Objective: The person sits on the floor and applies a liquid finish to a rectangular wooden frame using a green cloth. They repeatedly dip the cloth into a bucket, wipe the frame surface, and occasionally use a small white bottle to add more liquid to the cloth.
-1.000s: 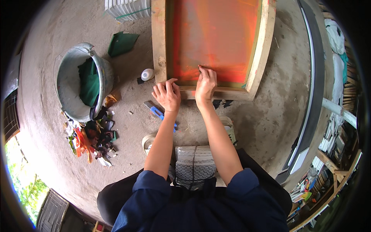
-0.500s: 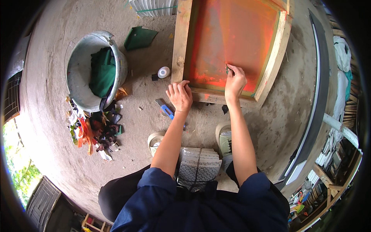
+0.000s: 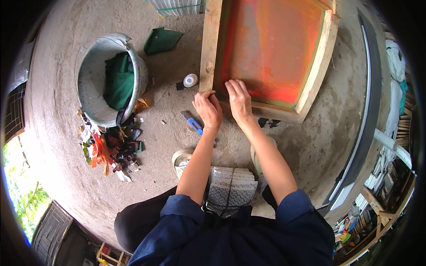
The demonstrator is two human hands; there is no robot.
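A screen-printing frame [image 3: 212, 48] of bare wood, its mesh [image 3: 275, 53] stained orange and red, rests ahead of me. My left hand [image 3: 207, 109] is closed over its near left corner, fingertips on the wood. Inside the near edge, my right hand [image 3: 238, 98] bends down to the mesh with its fingers pressed together. What they pinch, if anything, is hidden beneath them. Just below my left hand lies a blue utility knife [image 3: 194, 125] on the floor. Left of the frame stands a small white bottle [image 3: 190, 80], next to a black piece.
A metal bucket [image 3: 91, 88] holding green cloth [image 3: 119, 82] stands at left, with a heap of scraps [image 3: 111, 148] beside it. More green cloth [image 3: 162, 41] lies beyond. A strapped stack of patterned sheets [image 3: 230, 188] sits between my feet; a long dark panel [image 3: 370, 88] lies at right.
My right hand has moved left across the mesh to near my left hand. The small green bit seen at its fingertips earlier no longer shows. My left hand stays on the corner.
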